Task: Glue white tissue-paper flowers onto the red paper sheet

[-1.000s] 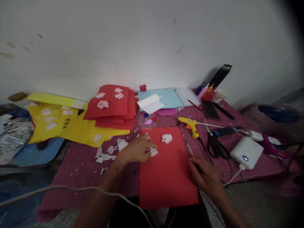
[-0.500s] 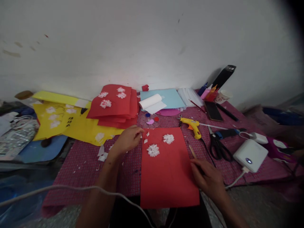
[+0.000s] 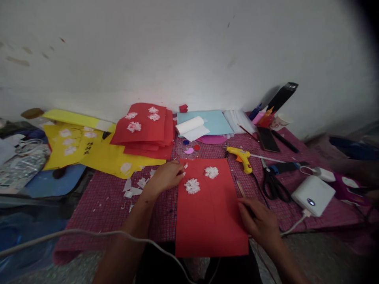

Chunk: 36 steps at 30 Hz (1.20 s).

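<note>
A red sheet (image 3: 211,221) lies upright before me, with two white paper flowers (image 3: 192,186) on its upper half. My left hand (image 3: 168,175) is at the sheet's upper left edge, fingers curled together beside a small white scrap (image 3: 186,165); whether it pinches anything is too small to tell. At the right edge of the sheet, my right hand (image 3: 259,221) has its fingers closed around a thin wooden-looking stick (image 3: 241,189), whose tip points up and away. White paper scraps (image 3: 133,192) lie left of the sheet, near my left forearm.
To the right are a yellow glue gun (image 3: 241,156), black scissors (image 3: 274,185), a white power bank (image 3: 313,195) and a phone (image 3: 268,139). Red sheets with flowers (image 3: 142,134) and yellow paper (image 3: 103,157) lie back left. A white cable (image 3: 118,233) crosses low over my left forearm.
My left hand has moved slightly right, onto the red sheet's upper left edge, and its fingers have curled in. Fewer small scraps show there. My right hand stays in place. The view has shifted slightly.
</note>
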Available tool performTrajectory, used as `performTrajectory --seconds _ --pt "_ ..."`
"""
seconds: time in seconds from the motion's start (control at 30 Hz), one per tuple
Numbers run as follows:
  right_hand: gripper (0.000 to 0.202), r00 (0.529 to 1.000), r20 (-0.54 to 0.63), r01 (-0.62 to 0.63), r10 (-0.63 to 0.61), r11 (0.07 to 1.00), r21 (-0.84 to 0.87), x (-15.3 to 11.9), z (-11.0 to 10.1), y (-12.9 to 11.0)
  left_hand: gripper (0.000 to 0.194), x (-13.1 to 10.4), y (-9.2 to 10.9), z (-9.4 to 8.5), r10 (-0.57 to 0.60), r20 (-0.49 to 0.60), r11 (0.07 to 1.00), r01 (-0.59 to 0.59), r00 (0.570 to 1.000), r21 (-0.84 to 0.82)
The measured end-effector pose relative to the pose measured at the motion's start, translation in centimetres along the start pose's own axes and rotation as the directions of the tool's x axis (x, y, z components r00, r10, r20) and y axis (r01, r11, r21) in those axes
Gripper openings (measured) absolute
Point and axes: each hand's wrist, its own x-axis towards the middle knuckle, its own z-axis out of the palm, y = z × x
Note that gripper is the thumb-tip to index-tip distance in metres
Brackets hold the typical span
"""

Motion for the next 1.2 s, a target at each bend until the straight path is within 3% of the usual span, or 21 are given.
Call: performTrajectory --seconds 0.13,0.33,0.47,0.57,0.63,0.8,1.2 --pt "0.013 1.0 0.012 -0.025 0.025 1.0 0.016 -0.1 -0.1 0.0 0.02 0.0 0.0 0.1 0.003 -0.021 1.0 -0.003 1.0 -0.019" --pt "0.016 0.984 0.026 -0.175 0.174 0.983 0.055 1.2 -1.5 -1.4 0.023 -0.2 0.0 -0.1 0.051 -0.087 0.995 -0.058 0.995 -0.086" --pt "0.022 0.966 0.235 -0.132 0.11 0.988 0.083 4.3 -1.2 -5.1 0.023 -0.1 -0.2 0.1 0.079 -0.134 0.973 -0.106 0.988 -0.206" --pt "0.028 0.895 0.427 -0.167 0.128 0.985 0.053 6.5 0.7 -8.1 0.02 0.0 -0.3 0.4 0.09 -0.132 0.935 -0.13 0.987 -0.33" --pt "0.033 0.872 0.469 -0.17 0.136 0.985 0.03 7.6 2.3 -9.5 0.018 0.0 -0.1 0.4 0.09 -0.134 0.909 -0.137 0.987 -0.394" --pt "0.037 0.851 0.503 -0.174 0.153 0.985 -0.007 8.7 4.7 -10.4 0.015 0.1 0.4 0.0 0.078 -0.157 0.885 -0.141 0.985 -0.444" --pt "0.031 0.869 0.491 -0.126 0.063 0.987 0.096 8.4 5.5 -10.7 0.015 0.0 1.0 0.0 0.087 -0.122 0.844 -0.138 0.989 -0.518"
